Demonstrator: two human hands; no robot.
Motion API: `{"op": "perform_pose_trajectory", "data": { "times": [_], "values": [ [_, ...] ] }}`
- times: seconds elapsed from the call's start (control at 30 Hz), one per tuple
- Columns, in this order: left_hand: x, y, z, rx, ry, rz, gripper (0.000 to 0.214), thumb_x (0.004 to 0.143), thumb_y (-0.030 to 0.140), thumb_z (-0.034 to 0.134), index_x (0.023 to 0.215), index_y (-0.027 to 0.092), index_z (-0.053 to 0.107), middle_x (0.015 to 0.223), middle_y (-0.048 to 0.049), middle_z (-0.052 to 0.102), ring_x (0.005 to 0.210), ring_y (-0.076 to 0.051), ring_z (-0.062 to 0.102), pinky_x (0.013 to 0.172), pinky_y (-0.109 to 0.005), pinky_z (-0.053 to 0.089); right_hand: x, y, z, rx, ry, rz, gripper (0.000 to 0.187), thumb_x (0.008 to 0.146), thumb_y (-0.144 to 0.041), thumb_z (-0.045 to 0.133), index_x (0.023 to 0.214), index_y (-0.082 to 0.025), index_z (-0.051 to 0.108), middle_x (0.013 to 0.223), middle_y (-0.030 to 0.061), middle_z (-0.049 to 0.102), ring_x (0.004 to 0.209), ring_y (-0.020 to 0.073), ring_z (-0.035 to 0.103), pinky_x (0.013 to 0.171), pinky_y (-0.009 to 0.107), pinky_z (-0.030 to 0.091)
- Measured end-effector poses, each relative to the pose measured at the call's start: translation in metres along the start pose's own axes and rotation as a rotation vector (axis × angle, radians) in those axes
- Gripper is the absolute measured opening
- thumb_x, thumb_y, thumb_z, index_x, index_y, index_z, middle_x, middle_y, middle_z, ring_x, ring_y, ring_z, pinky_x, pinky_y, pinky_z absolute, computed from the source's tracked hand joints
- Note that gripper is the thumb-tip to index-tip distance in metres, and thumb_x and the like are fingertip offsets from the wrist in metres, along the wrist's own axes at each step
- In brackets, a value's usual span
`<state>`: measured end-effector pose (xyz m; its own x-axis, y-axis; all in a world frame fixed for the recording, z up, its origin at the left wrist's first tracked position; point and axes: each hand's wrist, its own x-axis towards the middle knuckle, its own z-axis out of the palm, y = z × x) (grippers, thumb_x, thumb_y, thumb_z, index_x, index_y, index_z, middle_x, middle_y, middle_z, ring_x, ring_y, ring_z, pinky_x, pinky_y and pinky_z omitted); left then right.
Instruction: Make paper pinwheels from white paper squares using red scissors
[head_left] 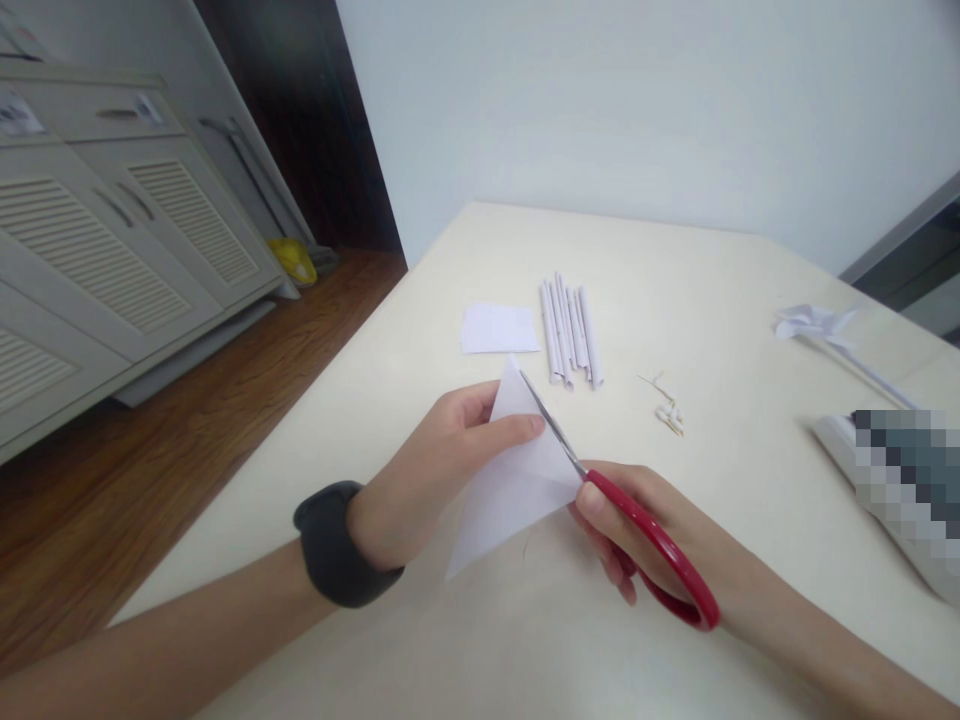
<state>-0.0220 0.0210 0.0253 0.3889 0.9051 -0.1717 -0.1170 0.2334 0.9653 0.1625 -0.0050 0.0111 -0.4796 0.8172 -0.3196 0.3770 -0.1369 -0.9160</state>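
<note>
My left hand (469,435) pinches a white sheet of paper (517,480), thumb on top and fingers underneath. The paper looks triangular, with one corner pointing away from me. My right hand (637,510) grips red-handled scissors (652,530), whose metal blades lie along the paper's right edge toward its far corner. Whether the blades are fully closed is hard to see. Just beyond the paper lie a small stack of white paper pieces (499,329) and several rolled paper tubes (570,330) side by side.
Small cotton-tipped bits (669,415) lie right of the tubes on the cream table (675,270). A white paper pinwheel (817,325) on a stick rests at the right, beyond a pale device (877,490) that is partly blurred out. White cabinets (135,230) stand left of the table.
</note>
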Motion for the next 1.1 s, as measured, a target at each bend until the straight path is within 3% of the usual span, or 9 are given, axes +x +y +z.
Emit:
{"op": "perform_pose_trajectory", "data": {
  "times": [0.2, 0.47, 0.67, 1.1],
  "values": [
    [0.0, -0.002, 0.001, 0.0, 0.029, 0.005, 0.036, 0.078, 0.036, 0.058, 0.109, 0.019, 0.061, 0.106, -0.0078, 0.066, 0.092, -0.028, 0.061, 0.077, -0.038, 0.047, -0.002, 0.001, -0.001, -0.008, 0.01, -0.01, 0.034, 0.086, -0.039, 0.048, 0.061, -0.018, 0.039, 0.047, -0.0056, 0.047, 0.041, 0.0064, 0.045, 0.041, 0.017, 0.032],
    [-0.001, -0.003, -0.002, -0.051, -0.049, -0.021, 0.031, 0.083, 0.027, 0.053, 0.112, 0.02, 0.06, 0.108, -0.0079, 0.065, 0.092, -0.027, 0.061, 0.082, -0.041, 0.046, -0.007, -0.011, -0.004, -0.009, -0.053, 0.024, 0.04, 0.09, -0.044, 0.035, 0.058, -0.019, 0.036, 0.049, -0.0034, 0.043, 0.043, 0.0086, 0.039, 0.055, 0.025, 0.037],
    [-0.001, -0.001, 0.001, -0.057, -0.046, -0.051, 0.032, 0.081, 0.03, 0.055, 0.111, 0.018, 0.06, 0.109, -0.0084, 0.065, 0.094, -0.028, 0.061, 0.082, -0.04, 0.046, -0.007, -0.017, -0.006, -0.021, -0.073, 0.063, 0.042, 0.087, -0.052, 0.037, 0.06, -0.019, 0.037, 0.052, -0.0025, 0.044, 0.046, 0.0099, 0.04, 0.055, 0.026, 0.037],
    [-0.001, -0.003, 0.0, -0.061, -0.051, -0.035, 0.033, 0.082, 0.031, 0.055, 0.112, 0.019, 0.06, 0.11, -0.0083, 0.064, 0.094, -0.027, 0.061, 0.083, -0.04, 0.045, -0.005, -0.002, -0.004, -0.027, -0.016, -0.043, 0.043, 0.089, -0.05, 0.035, 0.061, -0.018, 0.042, 0.049, -0.0022, 0.046, 0.049, 0.0105, 0.044, 0.051, 0.022, 0.036]
  ]
}}
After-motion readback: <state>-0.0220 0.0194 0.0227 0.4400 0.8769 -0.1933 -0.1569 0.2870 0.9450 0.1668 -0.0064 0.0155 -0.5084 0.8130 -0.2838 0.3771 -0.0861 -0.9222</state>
